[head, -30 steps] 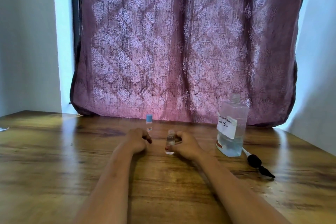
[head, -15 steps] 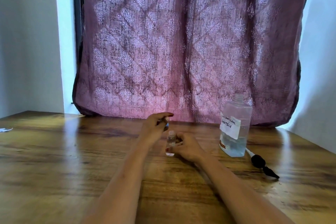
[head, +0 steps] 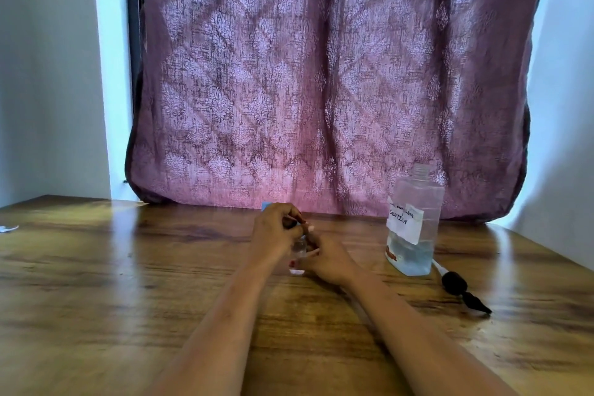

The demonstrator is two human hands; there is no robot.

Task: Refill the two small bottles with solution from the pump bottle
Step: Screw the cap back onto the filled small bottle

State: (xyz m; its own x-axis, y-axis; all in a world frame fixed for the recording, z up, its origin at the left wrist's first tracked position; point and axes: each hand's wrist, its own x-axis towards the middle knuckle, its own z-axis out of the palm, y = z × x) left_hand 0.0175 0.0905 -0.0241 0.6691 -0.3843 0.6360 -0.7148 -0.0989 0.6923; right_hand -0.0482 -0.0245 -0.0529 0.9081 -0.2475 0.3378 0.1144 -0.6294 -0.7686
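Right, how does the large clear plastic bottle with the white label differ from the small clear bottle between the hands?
The large clear plastic bottle is far taller than the small clear bottle. The large bottle stands untouched; the right hand grips the small bottle, the left hand at its top. Both are clear and upright.

small bottles (head: 299, 249) (head: 265, 205): 2 | pump bottle (head: 414, 228): 1 | loose pump (head: 463, 291): 1 | hands (head: 273, 235) (head: 324, 262): 2 | curtain (head: 321, 90): 1 | table (head: 96, 283): 1
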